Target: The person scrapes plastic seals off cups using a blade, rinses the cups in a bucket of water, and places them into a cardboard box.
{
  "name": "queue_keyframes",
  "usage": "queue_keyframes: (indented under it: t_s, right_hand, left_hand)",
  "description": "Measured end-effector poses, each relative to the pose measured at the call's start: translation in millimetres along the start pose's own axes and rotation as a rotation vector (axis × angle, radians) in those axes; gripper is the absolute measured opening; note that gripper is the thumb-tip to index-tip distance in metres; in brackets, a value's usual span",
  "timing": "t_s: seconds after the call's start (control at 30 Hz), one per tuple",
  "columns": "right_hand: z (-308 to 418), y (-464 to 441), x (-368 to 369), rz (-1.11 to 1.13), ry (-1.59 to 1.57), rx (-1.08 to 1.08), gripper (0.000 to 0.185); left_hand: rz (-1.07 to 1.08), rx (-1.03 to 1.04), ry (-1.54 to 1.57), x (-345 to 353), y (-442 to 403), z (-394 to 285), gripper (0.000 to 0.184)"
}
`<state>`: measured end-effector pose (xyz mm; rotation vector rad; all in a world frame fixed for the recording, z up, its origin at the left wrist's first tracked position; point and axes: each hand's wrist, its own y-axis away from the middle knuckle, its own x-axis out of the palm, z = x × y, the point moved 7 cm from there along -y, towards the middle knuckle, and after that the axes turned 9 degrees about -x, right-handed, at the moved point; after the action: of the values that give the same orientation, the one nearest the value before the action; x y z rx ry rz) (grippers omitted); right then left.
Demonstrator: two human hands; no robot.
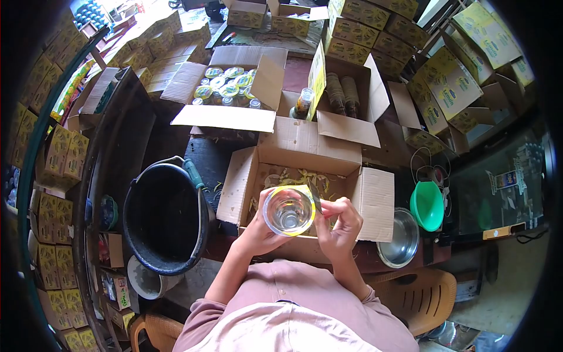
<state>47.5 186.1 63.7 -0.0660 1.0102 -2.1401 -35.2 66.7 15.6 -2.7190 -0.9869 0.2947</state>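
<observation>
My left hand (257, 230) is wrapped round a clear plastic cup (288, 212), tilted so that its round opening faces me. Yellow printed film shows along the cup's edge. In my right hand (341, 227) is a knife with a dark, narrow blade (315, 195), pinched between the fingers and lying against the cup's right side. Its handle is mostly hidden by the fingers. Beneath both hands stands an open cardboard box (375, 202) with thin yellow-green strips (305, 177) scattered on its floor.
To the left is a large black bucket (134, 226). A metal bowl (399, 240) and green bowl (428, 206) sit at the right. Behind are a carton of sealed cups (229, 85), a bottle (303, 103) and a box of stacked brown items (343, 94). Stacked yellow cartons line both sides.
</observation>
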Motion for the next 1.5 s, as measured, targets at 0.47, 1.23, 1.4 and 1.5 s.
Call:
queue_keyframes:
  t_s: [0.47,1.23,1.4,1.5]
  right_hand:
    - [-7,-2,2,0.037,-0.038,0.041,0.018]
    - [14,13,1,-0.003,0.238,-0.100,0.020]
    - [15,11,1,-0.015,0.267,-0.121,0.023]
    - [11,7,0,0.017,0.243,-0.114,0.026]
  left_hand:
    - [0.080,-0.134,0.284,1,-7,6,0.070]
    - [-0.098,-0.118,0.273,0,-7,7,0.074]
    - [-0.065,-0.105,0.151,0,-5,8,0.068]
    - [0.022,-0.091,0.139,4,-4,3,0.066]
